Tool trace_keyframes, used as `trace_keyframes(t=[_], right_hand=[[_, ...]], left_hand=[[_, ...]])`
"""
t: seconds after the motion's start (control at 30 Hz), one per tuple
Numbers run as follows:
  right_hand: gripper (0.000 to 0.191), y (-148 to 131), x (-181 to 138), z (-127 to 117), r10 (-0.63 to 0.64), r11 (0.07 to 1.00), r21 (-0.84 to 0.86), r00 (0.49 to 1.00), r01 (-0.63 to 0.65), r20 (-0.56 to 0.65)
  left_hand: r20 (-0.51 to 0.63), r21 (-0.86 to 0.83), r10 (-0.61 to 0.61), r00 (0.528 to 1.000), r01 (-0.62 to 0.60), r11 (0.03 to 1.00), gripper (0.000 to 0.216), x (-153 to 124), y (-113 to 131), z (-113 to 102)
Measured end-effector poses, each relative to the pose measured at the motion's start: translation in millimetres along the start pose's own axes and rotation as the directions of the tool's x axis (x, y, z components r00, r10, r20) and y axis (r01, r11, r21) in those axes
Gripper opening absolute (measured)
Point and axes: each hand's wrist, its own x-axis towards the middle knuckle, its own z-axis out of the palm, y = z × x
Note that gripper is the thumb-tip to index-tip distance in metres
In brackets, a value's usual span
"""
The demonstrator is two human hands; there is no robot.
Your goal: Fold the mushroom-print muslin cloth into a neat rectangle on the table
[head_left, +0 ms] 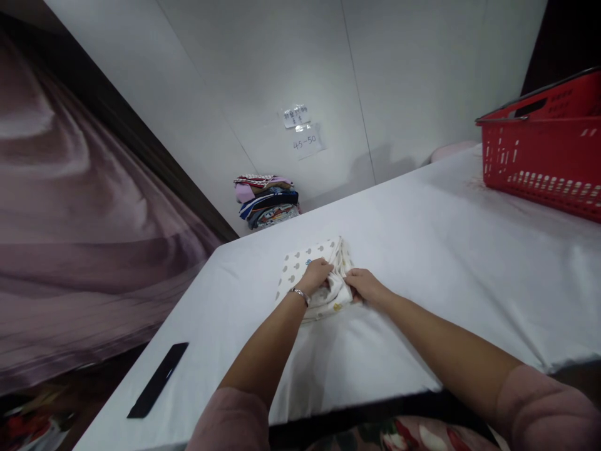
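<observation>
A white cloth garment with small grey and yellow prints (297, 268) lies folded in a bundle at the middle of the table. My left hand (318, 274), with a bracelet at the wrist, pinches a fold on top of the garment. At the bundle's right edge, my right hand (365, 284) grips the gathered cloth, its thumb on top and the other fingers partly hidden beneath. Between the two hands the fabric is bunched and slightly raised.
The table wears a white cloth (413, 238). Folded clothes (267, 200) are stacked by the wall at the back left. A red basket (539, 150) stands at the back right. A flat black object (158, 379) lies front left. A pinkish curtain (84, 238) hangs on the left.
</observation>
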Motion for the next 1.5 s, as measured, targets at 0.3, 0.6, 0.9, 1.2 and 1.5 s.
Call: trace_keyframes(t=[0.3, 0.6, 0.9, 1.2, 1.5], right_hand=[[0.024, 0.0, 3.0, -3.9, 0.058, 0.998, -0.004, 0.995, -0.057, 0.086], [0.017, -1.5, 4.3, -5.7, -0.022, 1.000, -0.007, 0.999, 0.022, -0.035], [0.015, 0.2, 5.7, -7.1, -0.012, 0.996, -0.086, 1.000, 0.010, -0.014], [0.008, -15.1, 16.3, -6.6, 0.050, 0.992, -0.114, 0.999, -0.048, 0.019], [0.050, -40.9, 53.9, -3.2, 0.011, 0.988, -0.154, 0.998, -0.021, -0.065]], left_hand=[[0.018, 0.071, 0.024, 1.000, -0.025, 0.997, 0.016, 5.2, -5.1, 3.4], [-0.044, 0.233, 0.089, 0.995, -0.077, 0.969, 0.005, 8.4, -3.6, -2.2], [0.061, 0.162, 0.053, 0.997, -0.063, 0.985, 0.030, 11.5, -5.6, 0.2], [-0.291, 0.668, 0.409, 0.865, -0.122, 0.734, 0.042, 40.2, -33.4, -44.1], [-0.285, 0.710, 0.310, 0.907, -0.018, 0.704, 0.050, 43.5, -61.5, -45.7]])
